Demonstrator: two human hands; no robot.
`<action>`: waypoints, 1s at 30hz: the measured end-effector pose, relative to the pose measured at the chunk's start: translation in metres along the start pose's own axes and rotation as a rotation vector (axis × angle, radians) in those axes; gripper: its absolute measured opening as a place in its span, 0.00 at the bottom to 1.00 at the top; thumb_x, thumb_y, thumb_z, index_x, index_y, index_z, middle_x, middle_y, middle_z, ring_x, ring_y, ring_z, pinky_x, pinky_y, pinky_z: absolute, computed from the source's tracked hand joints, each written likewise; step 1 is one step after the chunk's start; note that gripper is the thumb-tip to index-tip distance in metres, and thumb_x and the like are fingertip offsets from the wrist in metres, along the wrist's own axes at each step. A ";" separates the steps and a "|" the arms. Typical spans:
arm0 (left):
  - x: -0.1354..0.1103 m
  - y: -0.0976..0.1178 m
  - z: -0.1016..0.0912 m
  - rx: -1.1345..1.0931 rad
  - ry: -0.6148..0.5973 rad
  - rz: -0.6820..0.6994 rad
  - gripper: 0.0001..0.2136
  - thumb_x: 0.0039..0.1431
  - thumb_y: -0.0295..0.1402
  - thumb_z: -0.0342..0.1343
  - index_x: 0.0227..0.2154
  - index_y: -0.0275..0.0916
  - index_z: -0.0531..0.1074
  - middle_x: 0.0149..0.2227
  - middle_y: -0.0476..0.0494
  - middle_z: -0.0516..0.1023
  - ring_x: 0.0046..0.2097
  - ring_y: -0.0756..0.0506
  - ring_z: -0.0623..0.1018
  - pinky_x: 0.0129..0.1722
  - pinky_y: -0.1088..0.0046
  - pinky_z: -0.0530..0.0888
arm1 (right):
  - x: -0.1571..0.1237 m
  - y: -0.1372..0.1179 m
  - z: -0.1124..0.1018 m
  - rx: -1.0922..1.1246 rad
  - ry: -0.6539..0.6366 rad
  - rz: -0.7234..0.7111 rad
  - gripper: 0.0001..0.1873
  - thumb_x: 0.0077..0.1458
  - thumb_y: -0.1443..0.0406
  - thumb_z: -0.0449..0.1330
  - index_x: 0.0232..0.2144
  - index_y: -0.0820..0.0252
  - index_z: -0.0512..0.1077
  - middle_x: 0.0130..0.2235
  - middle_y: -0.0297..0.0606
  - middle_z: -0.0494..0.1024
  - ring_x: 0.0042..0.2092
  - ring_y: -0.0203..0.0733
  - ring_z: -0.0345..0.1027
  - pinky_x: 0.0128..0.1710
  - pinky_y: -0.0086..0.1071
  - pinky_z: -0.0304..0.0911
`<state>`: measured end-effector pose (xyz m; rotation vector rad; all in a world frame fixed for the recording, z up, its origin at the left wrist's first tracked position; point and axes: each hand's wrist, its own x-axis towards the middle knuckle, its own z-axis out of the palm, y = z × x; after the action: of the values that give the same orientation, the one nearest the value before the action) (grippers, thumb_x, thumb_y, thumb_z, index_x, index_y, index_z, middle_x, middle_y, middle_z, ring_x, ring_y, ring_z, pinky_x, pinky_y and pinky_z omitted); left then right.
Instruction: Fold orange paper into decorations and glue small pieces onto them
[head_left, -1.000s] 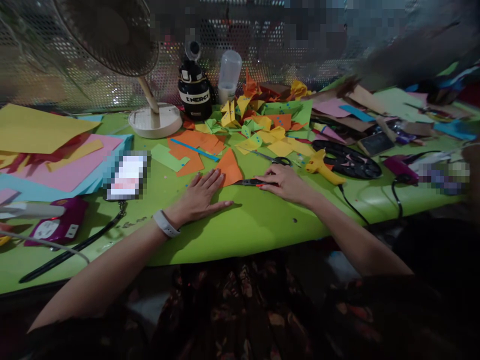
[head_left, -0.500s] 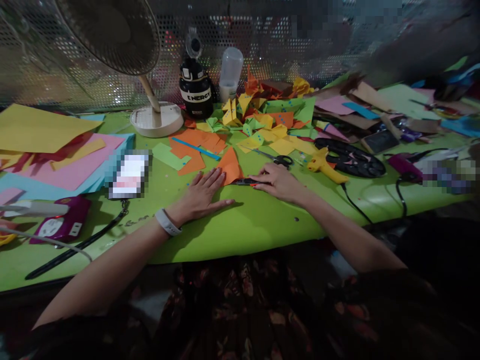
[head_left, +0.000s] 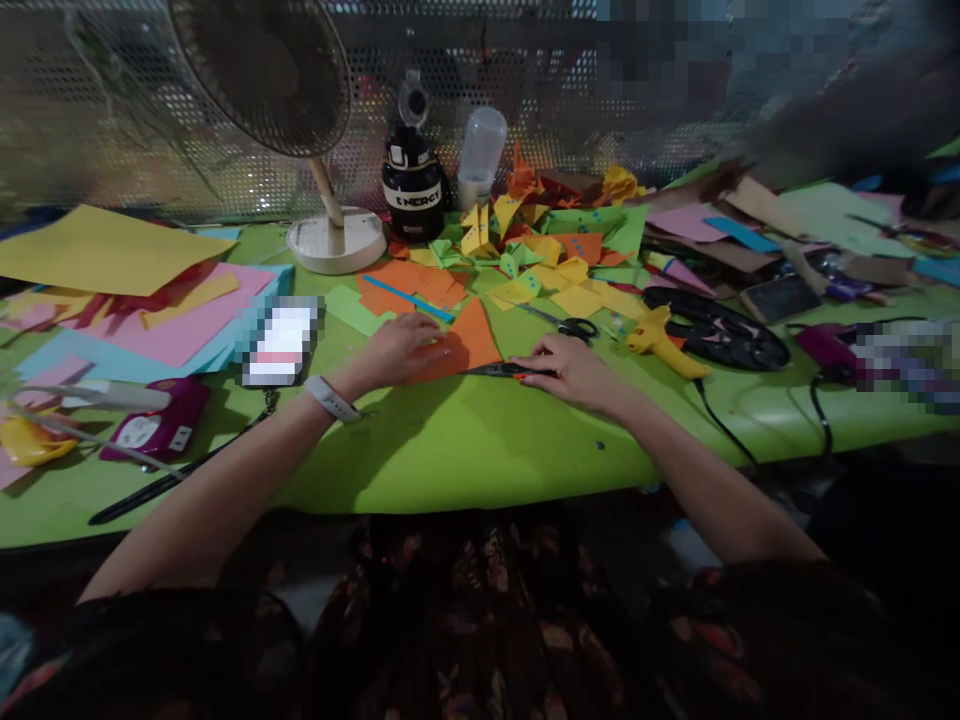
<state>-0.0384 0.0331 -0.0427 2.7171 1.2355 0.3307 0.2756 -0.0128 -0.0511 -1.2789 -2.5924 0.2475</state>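
Head view. Bright green, smooth-covered tabletop (head_left: 435, 460), crowded with cut paper. Orange sheet of paper with a pointed far corner (head_left: 478, 338) lies at the centre, near side of the clutter, between the two hands.

Left hand (head_left: 397, 352), pale band (head_left: 331, 398) at its wrist, is over the left part of the orange sheet. Fingers slightly bent and a little apart; cannot tell whether they pinch the paper or only rest on it. Right hand (head_left: 566, 368) is to the right of the sheet, fingers closed around the right end of a slim dark tool (head_left: 491, 370). Tool points left, lying along the sheet's near edge; whether it touches the paper is not clear.

Just beyond the right hand: scissors with black handles (head_left: 577, 328). Farther right, a yellow glue gun with a dark cord (head_left: 664, 342), then a black round tray (head_left: 757, 340) with small pink scraps.

Far side of the sheet: a narrow blue paper strip (head_left: 409, 298) across flat orange scraps (head_left: 442, 285); behind and to the right, a heap of yellow, green and orange folded paper (head_left: 517, 255).

Left: a lit phone, blurred over (head_left: 281, 340), beside a layered pile of yellow, pink and blue sheets (head_left: 112, 250). Far left of centre, a white-based fan (head_left: 337, 245) and a black bottle (head_left: 415, 195).
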 end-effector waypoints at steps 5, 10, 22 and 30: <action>0.002 -0.011 -0.001 0.066 0.021 0.048 0.23 0.72 0.42 0.37 0.59 0.39 0.70 0.65 0.42 0.66 0.66 0.37 0.63 0.64 0.58 0.61 | -0.001 0.004 0.005 -0.011 0.020 -0.017 0.18 0.64 0.56 0.57 0.53 0.50 0.76 0.44 0.46 0.77 0.44 0.49 0.69 0.43 0.42 0.63; 0.000 -0.017 0.007 0.005 -0.167 0.192 0.23 0.71 0.28 0.35 0.64 0.43 0.62 0.70 0.49 0.58 0.71 0.43 0.54 0.69 0.56 0.52 | 0.005 -0.003 0.006 -0.026 0.023 -0.015 0.19 0.63 0.56 0.58 0.54 0.52 0.76 0.44 0.46 0.77 0.44 0.49 0.69 0.43 0.42 0.62; 0.005 -0.028 0.019 -0.053 -0.139 0.241 0.25 0.68 0.24 0.39 0.64 0.48 0.62 0.69 0.46 0.59 0.70 0.44 0.58 0.68 0.54 0.56 | 0.008 -0.012 0.003 0.054 0.002 -0.018 0.16 0.62 0.58 0.60 0.52 0.48 0.77 0.43 0.44 0.77 0.43 0.48 0.69 0.43 0.41 0.63; 0.006 -0.033 0.024 -0.041 -0.131 0.266 0.25 0.69 0.22 0.39 0.65 0.44 0.61 0.69 0.43 0.59 0.70 0.43 0.58 0.68 0.56 0.54 | 0.013 -0.021 0.008 0.043 0.028 -0.057 0.17 0.62 0.59 0.61 0.52 0.52 0.77 0.42 0.44 0.77 0.43 0.47 0.69 0.43 0.40 0.62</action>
<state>-0.0525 0.0585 -0.0726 2.8178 0.8264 0.1987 0.2499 -0.0150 -0.0516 -1.1834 -2.5812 0.2705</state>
